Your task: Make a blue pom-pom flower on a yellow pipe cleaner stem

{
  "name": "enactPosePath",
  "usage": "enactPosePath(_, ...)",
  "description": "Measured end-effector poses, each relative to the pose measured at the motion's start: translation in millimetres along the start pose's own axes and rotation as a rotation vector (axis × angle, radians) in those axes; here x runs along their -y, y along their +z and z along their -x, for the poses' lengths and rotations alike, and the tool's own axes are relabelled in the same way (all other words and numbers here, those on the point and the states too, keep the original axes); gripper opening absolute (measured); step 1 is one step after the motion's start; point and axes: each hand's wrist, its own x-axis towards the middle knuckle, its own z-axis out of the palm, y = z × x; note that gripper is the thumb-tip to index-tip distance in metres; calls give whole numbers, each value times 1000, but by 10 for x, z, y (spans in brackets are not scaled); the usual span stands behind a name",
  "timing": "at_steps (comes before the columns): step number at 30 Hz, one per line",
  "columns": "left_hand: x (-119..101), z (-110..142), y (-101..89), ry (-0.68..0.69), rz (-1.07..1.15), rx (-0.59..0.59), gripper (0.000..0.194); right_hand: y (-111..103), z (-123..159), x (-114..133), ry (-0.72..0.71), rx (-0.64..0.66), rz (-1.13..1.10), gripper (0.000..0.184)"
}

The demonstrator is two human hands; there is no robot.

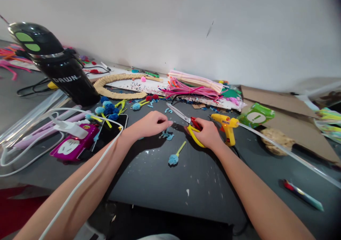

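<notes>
Bare forearms (pixel 98 176) reach in from both lower corners over a dark gray table (pixel 149 186), a white cable (pixel 61 207) draped along the left one. Flattened cardboard (pixel 311 121) covers the far right; a black bottle (pixel 71 78) lettered "DAWN" leans in view at left. Behind the hands, a beige ruffled ring (pixel 99 87) lies near a banded bundle of pink pipe cleaners (pixel 189 90). At left, a magenta case (pixel 85 137) sits beside a white plug. The right hand (pixel 206 133) wraps around the red and yellow handles of a pair of scissors (pixel 179 112), blades angled away toward the upper left. Just beyond it stands a yellow glue gun (pixel 227 128), near a green packet (pixel 257 115). The left hand (pixel 154 124) is curled, fingers drawn toward the thumb at the middle of the table; whether the tips pinch anything cannot be told. A pen (pixel 302 194) rests at lower right. Between the forearms lies a blue fuzzy ball on a green stem (pixel 173 159), and small blue scraps (pixel 167 137) are scattered under the left fingertips.
</notes>
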Motion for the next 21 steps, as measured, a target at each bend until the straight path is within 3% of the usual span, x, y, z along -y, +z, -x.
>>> enactPosePath(2,60,-17,27,10,-110,-36,46,0,0,3,-5,-6,5,38)
enactPosePath(6,205,-103,35,-51,-233,-260,26,3,-7,5,-1,-22,26,39)
enactPosePath(8,249,-145,30,-43,-291,-323,25,6,-11,4,5,-20,33,38)
enactPosePath(16,312,-213,80,-13,-515,-241,37,10,-9,13,7,-19,50,39)
enactPosePath(21,302,-201,64,-45,-537,-260,38,14,-13,5,5,-16,41,36)
